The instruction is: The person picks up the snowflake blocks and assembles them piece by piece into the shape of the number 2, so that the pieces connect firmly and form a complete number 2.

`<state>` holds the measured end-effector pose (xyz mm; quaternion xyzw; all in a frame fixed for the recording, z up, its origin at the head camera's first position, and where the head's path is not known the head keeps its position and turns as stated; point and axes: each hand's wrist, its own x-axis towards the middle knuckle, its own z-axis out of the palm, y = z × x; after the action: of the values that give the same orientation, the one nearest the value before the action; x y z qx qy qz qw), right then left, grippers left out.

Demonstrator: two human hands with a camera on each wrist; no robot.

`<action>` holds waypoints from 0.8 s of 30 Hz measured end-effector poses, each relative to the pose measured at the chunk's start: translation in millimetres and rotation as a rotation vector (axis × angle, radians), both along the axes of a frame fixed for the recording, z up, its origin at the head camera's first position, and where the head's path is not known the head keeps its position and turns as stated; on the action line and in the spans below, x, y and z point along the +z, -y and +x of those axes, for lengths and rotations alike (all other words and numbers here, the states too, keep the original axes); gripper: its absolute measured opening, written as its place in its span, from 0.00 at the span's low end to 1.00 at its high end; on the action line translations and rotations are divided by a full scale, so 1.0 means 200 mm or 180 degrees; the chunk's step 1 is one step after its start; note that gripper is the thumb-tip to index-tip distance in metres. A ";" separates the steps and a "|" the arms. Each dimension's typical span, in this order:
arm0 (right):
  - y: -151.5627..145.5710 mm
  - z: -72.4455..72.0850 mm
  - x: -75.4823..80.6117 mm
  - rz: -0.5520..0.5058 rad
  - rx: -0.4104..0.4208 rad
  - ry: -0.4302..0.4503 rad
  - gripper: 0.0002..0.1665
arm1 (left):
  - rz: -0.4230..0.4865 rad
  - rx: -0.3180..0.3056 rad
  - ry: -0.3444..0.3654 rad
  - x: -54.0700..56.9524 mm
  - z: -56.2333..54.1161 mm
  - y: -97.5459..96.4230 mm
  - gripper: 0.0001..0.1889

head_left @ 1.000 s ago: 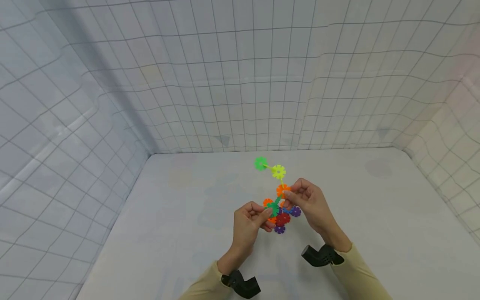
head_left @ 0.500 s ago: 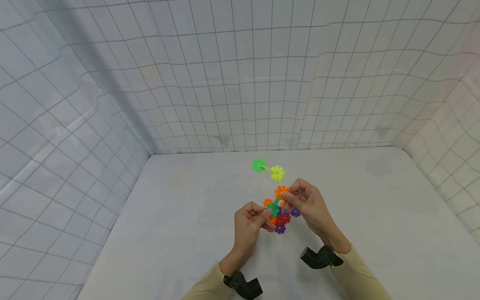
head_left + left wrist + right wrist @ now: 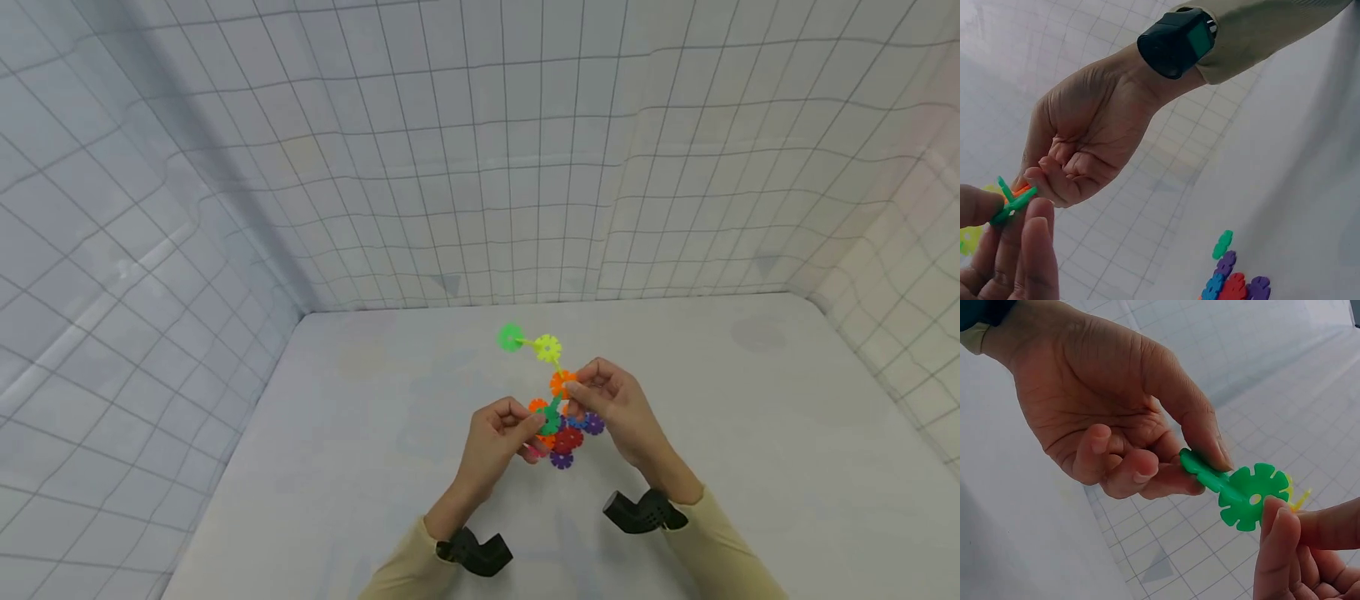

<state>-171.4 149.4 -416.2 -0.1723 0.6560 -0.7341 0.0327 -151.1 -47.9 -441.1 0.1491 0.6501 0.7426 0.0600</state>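
A chain of notched plastic snowflake discs is held between the two hands. My left hand [image 3: 491, 442] pinches a dark green disc [image 3: 548, 421] between thumb and fingers. My right hand [image 3: 615, 408] pinches an orange disc [image 3: 561, 383]. Joining these is a second green disc [image 3: 1254, 497], slotted at an angle. Beyond the orange one, a yellow disc [image 3: 547, 348] and a light green disc [image 3: 511, 337] extend toward the back wall. The right wrist view shows the right fingertips [image 3: 1282, 519] beside the green disc; the orange one is hidden there.
Loose discs lie on the white table [image 3: 360, 433] below the hands, among them a red disc [image 3: 567, 440], purple disc [image 3: 562, 460] and blue disc [image 3: 1212, 287]. Grid-lined white sheeting [image 3: 480, 167] surrounds the table at the back and sides.
The chain's light green and yellow end has swung left and slightly toward me. My left hand has shifted slightly, uncovering a pink disc beneath it. Both hands keep their grip.
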 end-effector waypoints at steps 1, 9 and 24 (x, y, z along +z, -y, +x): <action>0.00 0.00 0.00 -0.0002 0.0014 0.0026 0.14 | -0.0086 -0.0045 0.0014 0.00 0.00 0.01 0.10; 0.01 0.00 -0.01 0.0302 -0.0143 0.0079 0.12 | -0.0706 -0.0378 0.0093 0.11 0.00 0.06 0.06; 0.05 -0.01 -0.04 0.0915 0.0365 0.0334 0.15 | -0.0211 0.0359 0.0055 0.02 -0.04 0.06 0.09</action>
<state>-173.0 140.2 -425.1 -0.1644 0.7407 -0.6376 0.1330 -158.2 -59.6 -436.9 0.1036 0.6812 0.7242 0.0286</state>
